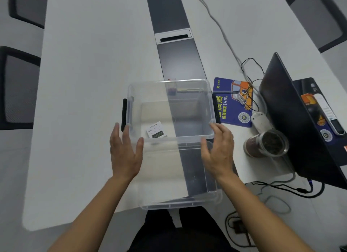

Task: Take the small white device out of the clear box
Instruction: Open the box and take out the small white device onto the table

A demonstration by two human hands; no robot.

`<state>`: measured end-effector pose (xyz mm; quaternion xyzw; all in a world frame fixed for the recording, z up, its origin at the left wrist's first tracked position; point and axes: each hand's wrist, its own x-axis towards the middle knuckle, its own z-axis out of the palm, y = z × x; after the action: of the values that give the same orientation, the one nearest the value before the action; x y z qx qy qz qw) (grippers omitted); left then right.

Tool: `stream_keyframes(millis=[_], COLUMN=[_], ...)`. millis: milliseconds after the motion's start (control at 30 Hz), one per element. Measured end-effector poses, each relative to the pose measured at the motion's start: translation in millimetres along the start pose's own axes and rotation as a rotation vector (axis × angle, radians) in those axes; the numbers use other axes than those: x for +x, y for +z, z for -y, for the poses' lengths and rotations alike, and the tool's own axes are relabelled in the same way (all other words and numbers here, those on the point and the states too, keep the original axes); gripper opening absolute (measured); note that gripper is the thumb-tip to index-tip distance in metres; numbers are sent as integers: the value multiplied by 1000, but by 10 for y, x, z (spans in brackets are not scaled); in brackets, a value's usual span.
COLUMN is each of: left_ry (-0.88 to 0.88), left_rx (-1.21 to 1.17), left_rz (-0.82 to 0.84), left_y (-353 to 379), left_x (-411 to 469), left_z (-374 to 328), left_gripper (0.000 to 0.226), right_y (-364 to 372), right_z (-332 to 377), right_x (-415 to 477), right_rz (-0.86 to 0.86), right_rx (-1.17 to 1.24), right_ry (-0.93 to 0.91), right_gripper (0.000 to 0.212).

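box (187, 86): clear | device (156, 132): white | mat (228, 109): blue, orange

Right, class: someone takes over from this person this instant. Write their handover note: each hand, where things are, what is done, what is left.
Left hand: open, empty, at the clear box's near-left corner.
Right hand: open, empty, at the near-right corner.
Small white device: lying on the box floor, near-left, untouched.
Done: box has no lid on.
Left: reach in, grasp the device, lift it out.

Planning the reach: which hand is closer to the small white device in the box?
The left hand. The small white device lies in the clear box's near-left corner, just beyond its thumb; the right hand is across the box.
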<state>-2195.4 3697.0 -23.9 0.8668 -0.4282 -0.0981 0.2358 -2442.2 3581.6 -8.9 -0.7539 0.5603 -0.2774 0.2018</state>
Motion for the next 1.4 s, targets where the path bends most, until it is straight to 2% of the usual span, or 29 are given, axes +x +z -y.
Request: stream_keyframes(millis=[67, 133, 300, 433, 567, 633, 733, 800, 967, 1133, 1267, 1400], left_ry=[68, 48, 25, 14, 18, 22, 37, 43, 57, 47, 27, -4], left_rx=[93, 124, 164, 179, 177, 162, 162, 166, 174, 178, 171, 197], left_rz=[146, 249, 296, 330, 328, 324, 323, 313, 311, 335, 364, 420], left_y=[46, 97, 106, 86, 104, 118, 133, 150, 145, 109, 76, 21], left_x=[119, 146, 158, 169, 168, 166, 178, 176, 159, 152, 172, 176], left_z=[-6, -7, -26, -39, -20, -7, 6, 20, 36, 9, -10, -52], left_gripper=[63, 71, 79, 79, 78, 78, 75, 71, 70, 74, 69, 62], right_y=[125, 301, 743, 1058, 1293, 1353, 1375, 1377, 1279, 964, 532, 138], right_z=[125, 196, 378, 507, 571, 598, 645, 650, 630, 655, 670, 690], right_x=[265, 510, 931, 1052, 1067, 1068, 1050, 1027, 991, 943, 749, 358], right_rz=[52, 192, 841, 967, 1135, 1183, 1170, 1148, 1066, 867, 635, 497], right_rx=[-23, -41, -3, -60, -215, -289, -347, -313, -198, -77, 130, 540], right_ry=[-105, -150, 22, -59, -150, -180, -202, -141, -46, 39, 171, 406], right_gripper=[41, 36, 50, 54, 69, 67, 63, 63, 37, 35, 31, 29])
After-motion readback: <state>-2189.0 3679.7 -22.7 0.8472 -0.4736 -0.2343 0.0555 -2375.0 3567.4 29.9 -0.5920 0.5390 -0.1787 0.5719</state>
